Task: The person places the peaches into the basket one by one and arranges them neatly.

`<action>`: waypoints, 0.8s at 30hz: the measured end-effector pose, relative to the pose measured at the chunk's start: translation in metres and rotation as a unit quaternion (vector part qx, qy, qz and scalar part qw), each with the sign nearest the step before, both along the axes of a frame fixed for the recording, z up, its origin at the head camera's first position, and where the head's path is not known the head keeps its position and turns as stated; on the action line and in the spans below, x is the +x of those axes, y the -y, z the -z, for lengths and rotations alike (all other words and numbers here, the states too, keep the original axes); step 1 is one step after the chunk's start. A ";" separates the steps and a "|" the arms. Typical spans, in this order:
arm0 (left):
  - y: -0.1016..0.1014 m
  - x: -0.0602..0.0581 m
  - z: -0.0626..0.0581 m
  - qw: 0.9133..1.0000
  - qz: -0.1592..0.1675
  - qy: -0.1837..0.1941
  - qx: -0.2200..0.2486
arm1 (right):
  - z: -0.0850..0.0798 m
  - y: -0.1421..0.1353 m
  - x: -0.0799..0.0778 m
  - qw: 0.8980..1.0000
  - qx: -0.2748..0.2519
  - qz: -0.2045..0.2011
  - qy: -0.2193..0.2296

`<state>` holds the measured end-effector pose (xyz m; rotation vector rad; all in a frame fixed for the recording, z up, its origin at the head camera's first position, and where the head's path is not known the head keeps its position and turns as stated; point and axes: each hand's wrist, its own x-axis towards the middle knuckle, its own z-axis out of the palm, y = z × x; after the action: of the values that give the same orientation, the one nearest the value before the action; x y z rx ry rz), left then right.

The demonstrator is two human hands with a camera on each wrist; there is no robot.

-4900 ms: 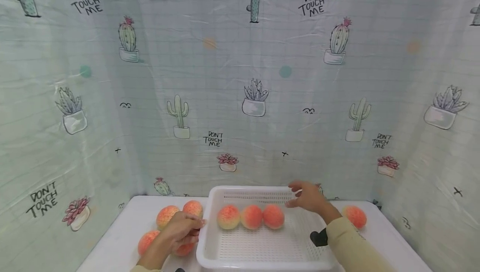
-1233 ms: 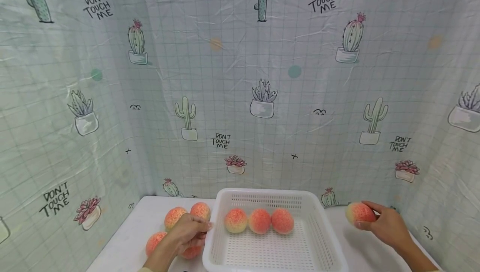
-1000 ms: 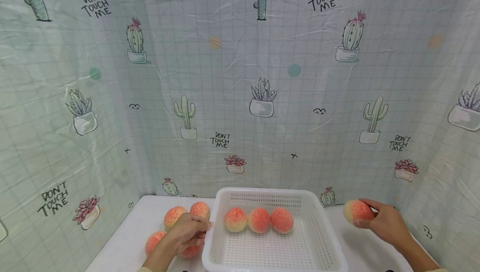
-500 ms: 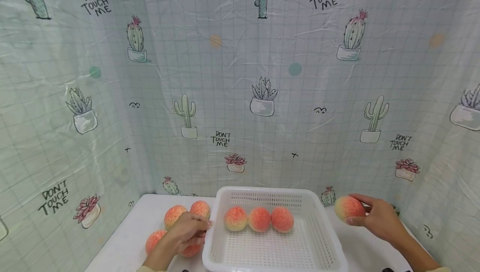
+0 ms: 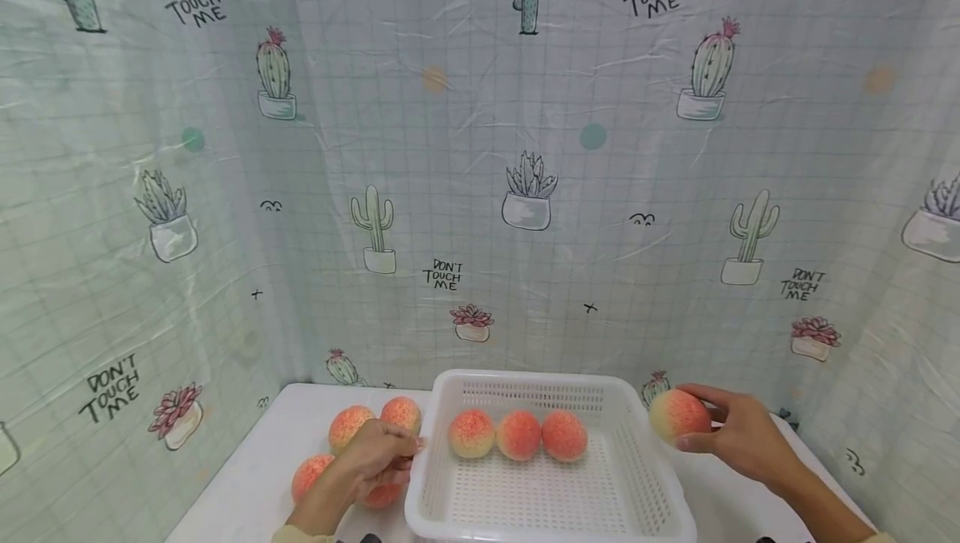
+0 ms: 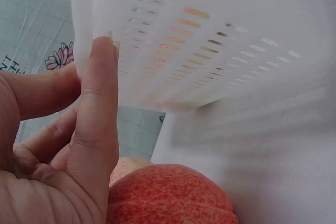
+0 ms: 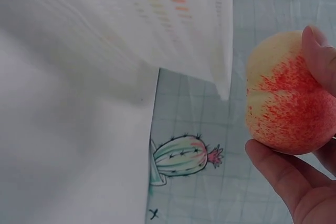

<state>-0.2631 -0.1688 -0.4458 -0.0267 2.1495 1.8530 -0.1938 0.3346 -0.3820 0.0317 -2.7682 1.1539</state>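
A white perforated plastic basket (image 5: 551,501) stands on the table with three red-and-yellow peaches (image 5: 519,435) in a row toward its back. My left hand (image 5: 372,458) pinches the basket's left rim between thumb and fingers, as the left wrist view (image 6: 94,98) also shows. In my right hand (image 5: 738,435) is another peach (image 5: 678,416), gripped between thumb and fingertips. It is held up off the table at the basket's right rim. From the right wrist view, the held peach (image 7: 286,95) appears apart from the basket wall (image 7: 194,35).
Several more peaches (image 5: 351,426) lie on the white table (image 5: 247,476) left of the basket, partly hidden behind my left hand and forearm. A cactus-print curtain (image 5: 480,151) encloses the table at the back and both sides.
My right hand, earlier over the basket's back right, took the peach from the table's right side, lifted it and carried it left toward the basket. My left hand stays on the rim.
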 end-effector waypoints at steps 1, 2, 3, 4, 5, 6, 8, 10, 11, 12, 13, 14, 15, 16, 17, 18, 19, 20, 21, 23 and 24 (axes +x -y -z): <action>0.000 0.000 0.000 1.000 0.000 0.000 -0.001 | 0.000 0.002 0.000 1.000 -0.004 -0.004 -0.001; 0.000 0.000 0.000 1.000 0.000 0.000 -0.001 | -0.001 0.005 0.000 1.000 -0.005 -0.007 -0.002; 0.000 -0.001 -0.001 1.000 0.000 -0.001 -0.001 | -0.001 0.007 0.000 1.000 -0.007 -0.009 -0.002; 0.000 -0.001 -0.001 1.000 0.000 -0.002 -0.002 | -0.001 0.009 0.000 1.000 -0.007 -0.011 -0.003; 0.000 -0.002 -0.001 1.000 -0.001 -0.003 -0.003 | -0.002 0.012 0.000 1.000 -0.008 -0.014 -0.003; 0.000 -0.002 -0.001 1.000 -0.001 -0.004 -0.004 | -0.002 0.014 -0.001 1.000 -0.012 -0.014 -0.002; 0.000 -0.003 0.000 1.000 -0.001 -0.006 -0.007 | -0.002 0.019 -0.002 1.000 -0.016 -0.019 -0.004; 0.000 -0.003 0.000 1.000 0.001 -0.007 -0.006 | -0.001 0.023 -0.003 0.999 -0.021 -0.027 -0.008; 0.001 -0.003 0.000 1.000 0.003 -0.006 -0.005 | 0.000 0.025 -0.003 0.999 -0.024 -0.032 -0.010; 0.001 -0.002 0.001 1.000 0.005 -0.004 -0.004 | 0.001 0.028 -0.004 0.999 -0.027 -0.037 -0.011; 0.001 -0.001 0.001 1.000 0.005 -0.004 -0.003 | 0.001 0.030 -0.005 0.999 -0.028 -0.042 -0.012; 0.002 -0.001 0.001 1.000 0.006 -0.004 -0.002 | 0.002 0.032 -0.006 0.998 -0.030 -0.047 -0.013; 0.002 0.000 0.002 1.000 0.007 -0.004 -0.001 | 0.003 0.034 -0.006 0.998 -0.031 -0.052 -0.013; 0.002 0.000 0.002 1.000 0.006 -0.004 -0.001 | 0.003 0.036 -0.007 0.998 -0.030 -0.055 -0.014; 0.002 0.000 0.002 1.000 0.006 -0.004 -0.001 | 0.004 0.038 -0.008 0.998 -0.028 -0.057 -0.014; 0.002 0.000 0.002 1.000 0.005 -0.004 -0.002 | 0.005 0.041 -0.008 0.998 -0.024 -0.057 -0.012; 0.002 0.000 0.003 1.000 0.004 -0.005 -0.002 | 0.006 0.042 -0.009 0.998 -0.021 -0.061 -0.011; 0.001 0.000 0.003 1.000 0.004 -0.005 -0.002 | 0.007 0.044 -0.009 0.998 -0.017 -0.062 -0.011; 0.001 0.000 0.003 1.000 0.003 -0.005 -0.002 | 0.009 0.046 -0.010 0.998 -0.011 -0.065 -0.012; 0.001 0.000 0.002 1.000 0.001 -0.005 -0.003 | 0.010 0.049 -0.011 0.998 -0.001 -0.069 -0.015; 0.001 0.000 0.002 1.000 0.000 -0.005 -0.003 | 0.011 0.050 -0.011 0.997 0.000 -0.072 -0.016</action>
<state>-0.2634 -0.1699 -0.4481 -0.0190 2.1608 1.8499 -0.2049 0.2842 -0.3932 0.2513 -2.7767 1.1746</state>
